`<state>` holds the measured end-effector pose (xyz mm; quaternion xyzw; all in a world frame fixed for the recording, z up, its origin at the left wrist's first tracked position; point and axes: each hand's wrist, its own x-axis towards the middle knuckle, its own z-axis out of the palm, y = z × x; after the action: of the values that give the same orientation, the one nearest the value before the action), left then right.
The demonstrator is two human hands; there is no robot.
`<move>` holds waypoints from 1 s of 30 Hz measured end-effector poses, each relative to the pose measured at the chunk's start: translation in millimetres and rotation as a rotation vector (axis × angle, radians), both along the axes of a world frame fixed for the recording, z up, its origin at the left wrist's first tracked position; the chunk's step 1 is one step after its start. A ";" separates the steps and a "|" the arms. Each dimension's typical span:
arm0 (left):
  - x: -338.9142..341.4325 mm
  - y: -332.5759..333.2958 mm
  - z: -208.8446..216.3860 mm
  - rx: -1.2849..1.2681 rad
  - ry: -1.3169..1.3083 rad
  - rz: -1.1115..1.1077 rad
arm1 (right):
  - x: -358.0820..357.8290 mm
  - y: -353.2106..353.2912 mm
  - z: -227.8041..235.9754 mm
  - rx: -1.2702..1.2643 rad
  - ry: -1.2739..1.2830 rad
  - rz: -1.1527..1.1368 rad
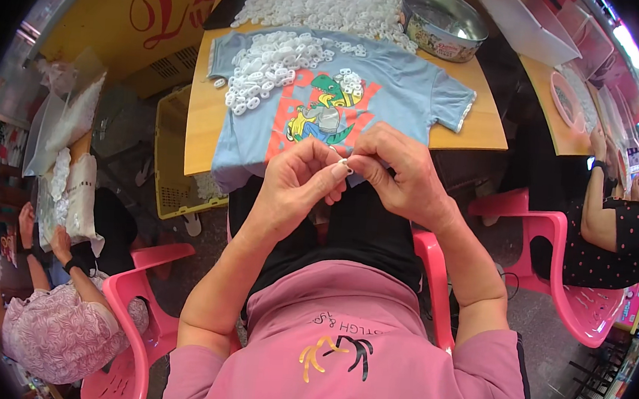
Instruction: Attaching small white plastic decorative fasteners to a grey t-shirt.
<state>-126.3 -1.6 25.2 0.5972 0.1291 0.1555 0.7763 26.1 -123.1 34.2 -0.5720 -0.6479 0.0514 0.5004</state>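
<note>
My left hand (290, 190) and my right hand (404, 178) meet above my lap, close to the table's near edge. Between their thumbs and fingertips is a small white plastic piece (346, 165), pinched from both sides; fingers cover most of it. Just beyond my hands a blue T-shirt (406, 94) with a dinosaur print lies spread over the wooden table (468, 138). On its left part rests a pile of small white plastic pieces with holes (266, 68). A smaller cluster of such pieces (351, 82) sits on the print.
More white pieces (319, 12) cover the table's far side, beside a round tin (444, 48). A yellow crate (177, 196) stands on the floor at left. Pink chairs flank me, with one person (66, 322) seated left and another (609, 237) at right.
</note>
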 end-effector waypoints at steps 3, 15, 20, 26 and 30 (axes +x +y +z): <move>-0.3 -4.8 3.0 0.023 0.010 0.039 | -6.9 -1.2 0.1 -0.051 0.114 -0.043; 1.1 14.2 -20.8 0.202 0.086 0.173 | -17.4 31.6 -31.1 -0.188 0.489 -0.124; -16.2 33.2 -22.6 0.021 0.085 0.181 | -6.2 54.2 -20.5 -0.408 0.478 -0.017; -36.5 50.4 -27.1 -0.050 0.061 0.314 | 25.0 120.4 -32.9 -0.162 0.060 -0.214; -39.5 51.6 -27.4 -0.065 0.053 0.317 | 32.5 150.6 -45.8 -0.175 -0.262 -0.302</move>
<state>-165.8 50.1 -2.2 0.5477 0.2471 0.2556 0.7573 58.6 27.5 -11.6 -0.7057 -0.6074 -0.0432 0.3624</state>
